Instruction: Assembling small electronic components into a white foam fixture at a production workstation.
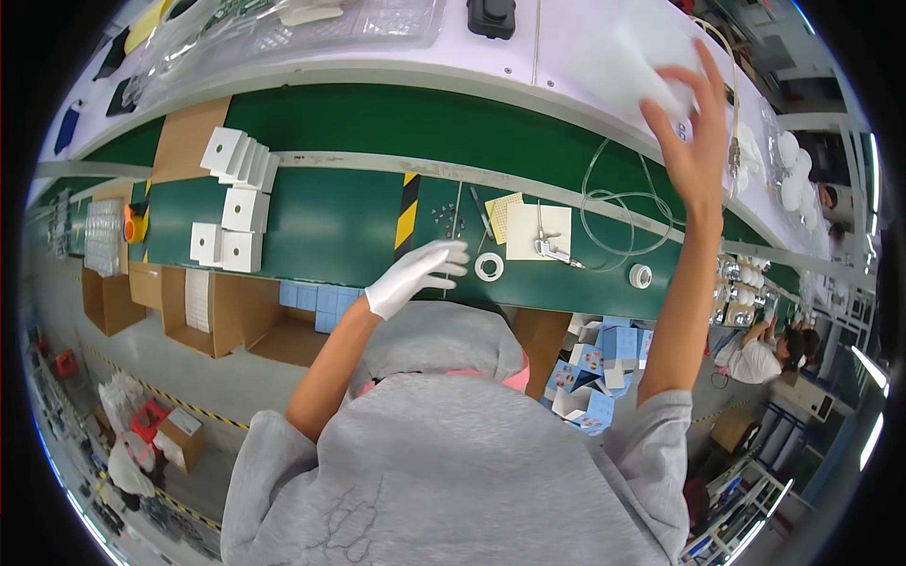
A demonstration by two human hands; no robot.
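Observation:
My left hand (415,275), in a white glove, hovers at the near edge of the green workbench (340,208) with its fingers stretched out and nothing in them. To its right lies a white ring (489,267). My bare right hand (696,127) is raised at the white shelf (453,75), fingers spread apart. A blurred, whitish translucent thing (628,80) is beside its thumb and fingers; its kind is unclear, and no firm grip on it shows. An air blow gun (545,245) rests on a cream pad (559,222), joined to a clear coiled hose (628,253).
White boxes (243,209) are stacked at the left, past black-and-yellow tape (407,212). Small dark parts (445,215) lie mid-bench; a white roll (640,275) sits right. Below are open cartons (283,341) and a pile of blue boxes (595,368). Clear plastic trays (377,28) cover the shelf's left.

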